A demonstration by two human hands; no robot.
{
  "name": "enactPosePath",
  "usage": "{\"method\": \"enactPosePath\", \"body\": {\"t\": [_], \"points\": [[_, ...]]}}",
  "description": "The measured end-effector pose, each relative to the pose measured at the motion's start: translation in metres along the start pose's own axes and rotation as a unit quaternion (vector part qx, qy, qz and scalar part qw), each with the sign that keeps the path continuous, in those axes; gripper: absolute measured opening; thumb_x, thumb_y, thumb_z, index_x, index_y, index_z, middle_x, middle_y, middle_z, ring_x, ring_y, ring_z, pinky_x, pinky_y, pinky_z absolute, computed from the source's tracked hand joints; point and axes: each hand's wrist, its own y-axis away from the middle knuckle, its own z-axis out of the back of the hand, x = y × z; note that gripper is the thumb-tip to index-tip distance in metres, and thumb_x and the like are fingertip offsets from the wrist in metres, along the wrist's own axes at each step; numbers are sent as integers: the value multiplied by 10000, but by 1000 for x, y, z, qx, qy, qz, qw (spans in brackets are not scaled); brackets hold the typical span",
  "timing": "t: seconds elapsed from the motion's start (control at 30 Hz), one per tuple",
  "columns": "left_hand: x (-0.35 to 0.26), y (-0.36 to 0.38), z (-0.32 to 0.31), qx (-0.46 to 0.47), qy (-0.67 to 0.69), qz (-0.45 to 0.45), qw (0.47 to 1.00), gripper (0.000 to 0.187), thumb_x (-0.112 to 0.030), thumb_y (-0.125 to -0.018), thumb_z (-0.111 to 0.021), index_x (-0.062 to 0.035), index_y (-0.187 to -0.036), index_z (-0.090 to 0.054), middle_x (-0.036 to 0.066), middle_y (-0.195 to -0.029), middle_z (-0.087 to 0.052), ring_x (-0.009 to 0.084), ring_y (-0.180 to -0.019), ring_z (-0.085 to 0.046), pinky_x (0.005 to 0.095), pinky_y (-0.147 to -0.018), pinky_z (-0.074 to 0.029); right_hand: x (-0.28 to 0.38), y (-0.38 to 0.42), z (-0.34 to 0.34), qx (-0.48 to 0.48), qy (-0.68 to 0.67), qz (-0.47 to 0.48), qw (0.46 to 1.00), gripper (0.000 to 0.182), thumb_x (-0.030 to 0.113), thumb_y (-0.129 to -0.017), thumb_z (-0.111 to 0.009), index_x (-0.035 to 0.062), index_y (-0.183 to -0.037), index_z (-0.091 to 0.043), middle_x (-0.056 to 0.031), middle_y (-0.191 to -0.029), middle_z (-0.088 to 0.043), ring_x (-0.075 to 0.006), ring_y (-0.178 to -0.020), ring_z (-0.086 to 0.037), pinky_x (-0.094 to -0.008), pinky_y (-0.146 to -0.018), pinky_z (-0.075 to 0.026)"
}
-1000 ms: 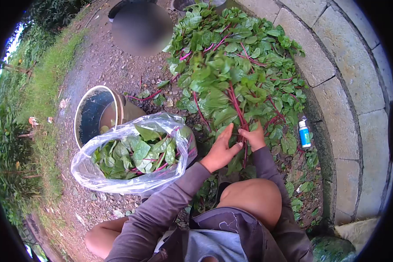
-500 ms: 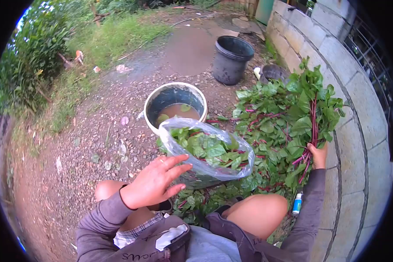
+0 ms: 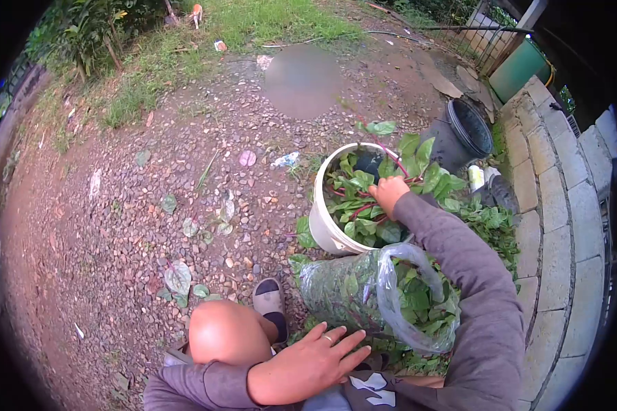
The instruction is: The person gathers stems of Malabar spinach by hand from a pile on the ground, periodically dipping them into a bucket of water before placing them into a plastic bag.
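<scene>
My right hand (image 3: pixel 391 194) is closed round red-stemmed leafy greens (image 3: pixel 365 205) inside the white bucket (image 3: pixel 320 214), and leaves stick up past its rim. The fingertips are partly hidden among the stems. Just in front of my lap, my left hand (image 3: pixel 308 364) holds nothing, its fingers apart, palm down beside the clear plastic bag (image 3: pixel 343 291). That bag lies tilted on its side, full of leaves, its open mouth facing right. More greens (image 3: pixel 487 222) lie on the ground under my right forearm and along the wall.
Beyond the bucket at the right, a black bucket (image 3: pixel 469 130) leans over. A concrete block wall (image 3: pixel 548 226) runs down the right side. A green drum (image 3: pixel 521 72) stands at the back right. Loose leaves (image 3: pixel 178 277) lie on the gravel at the left.
My right hand has moved from the wall side into the white bucket with the greens. The bag has tipped toward the right. My left hand has shifted lower, and the view has turned.
</scene>
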Motion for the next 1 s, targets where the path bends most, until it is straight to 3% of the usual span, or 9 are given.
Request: {"method": "enactPosePath", "body": {"t": [0.17, 0.27, 0.3, 0.37, 0.43, 0.63, 0.73, 0.93, 1.0], "points": [[24, 7, 15, -80, 83, 83, 990, 420, -264, -857, -466, -52, -1219, -503, 164, -1249, -495, 316, -1135, -484, 471, -934, -372, 60, -111, -67, 79, -106, 94, 987, 633, 189, -582, -775, 109, -1154, -515, -137, -1028, -610, -306, -933, -629, -409, -756, -513], [41, 2, 20, -31, 113, 127, 985, 465, -243, -854, -467, -46, -1275, -469, 175, -1324, -440, 326, -1210, -427, 468, -985, -338, 76, -131, -120, 16, -132, 95, 987, 487, 193, -779, -607, 108, -1244, -488, -113, -1037, -646, -280, -949, -638, -451, -770, -501], [45, 0, 22, -29, 108, 132, 985, 462, -244, -852, -467, -45, -1269, -471, 175, -1318, -445, 328, -1206, -431, 470, -980, -341, 83, -128, -131, -46, -85, 91, 991, 421, 181, -780, -576, 93, -1192, -562, -118, -1012, -662, -256, -954, -639, -398, -782, -501], [51, -3, 25, -30, 105, 132, 985, 459, -245, -852, -464, -44, -1265, -472, 175, -1312, -451, 331, -1199, -437, 473, -976, -343, 90, -142, -153, 10, -93, 93, 991, 333, 164, -785, -548, 93, -1100, -629, -119, -1009, -668, -244, -941, -643, -377, -783, -502], [53, -4, 27, -33, 111, 123, 986, 459, -244, -854, -460, -42, -1266, -469, 175, -1311, -451, 333, -1193, -441, 476, -976, -342, 87, -140, -149, 60, -103, 100, 988, 211, 148, -750, -565, 103, -888, -717, -120, -1011, -673, -238, -937, -650, -346, -791, -504], [33, 0, 26, -43, 127, 100, 986, 485, -233, -825, -529, -43, -1268, -467, 171, -1305, -454, 333, -1170, -453, 484, -974, -344, 57, -105, -85, 139, -123, 96, 978, 675, 228, -525, -820, 95, -1144, -585, -105, -1017, -672, -247, -962, -648, -376, -751, -521], [21, 3, 28, -17, 157, 81, 984, 545, -234, -787, -612, -45, -1275, -462, 167, -1325, -442, 329, -1182, -449, 492, -985, -338, 34, -71, -41, 148, -74, 80, 983, 789, 233, -480, -831, 82, -1185, -510, -123, -938, -674, -272, -899, -658, -389, -714, -517], [12, 8, 2, 13, 15, 4, 1000, 621, -349, -809, -618, -61, -1320, -416, 152, -1289, -478, 295, -1071, -545, 427, -908, -413, 16, 4, -25, 34, -6, 18, 999, 612, 215, -556, -789, 106, -1102, -534, -112, -945, -605, -274, -876, -628, -373, -692, -499], [12, 8, -6, -38, 34, 15, 999, 603, -282, -767, -669, -35, -1276, -461, 150, -1122, -537, 302, -965, -573, 451, -873, -430, 12, 20, -25, 5, 4, 14, 1000, 437, 190, -669, -683, 120, -1077, -543, -102, -921, -601, -262, -863, -622, -373, -675, -491]]}}
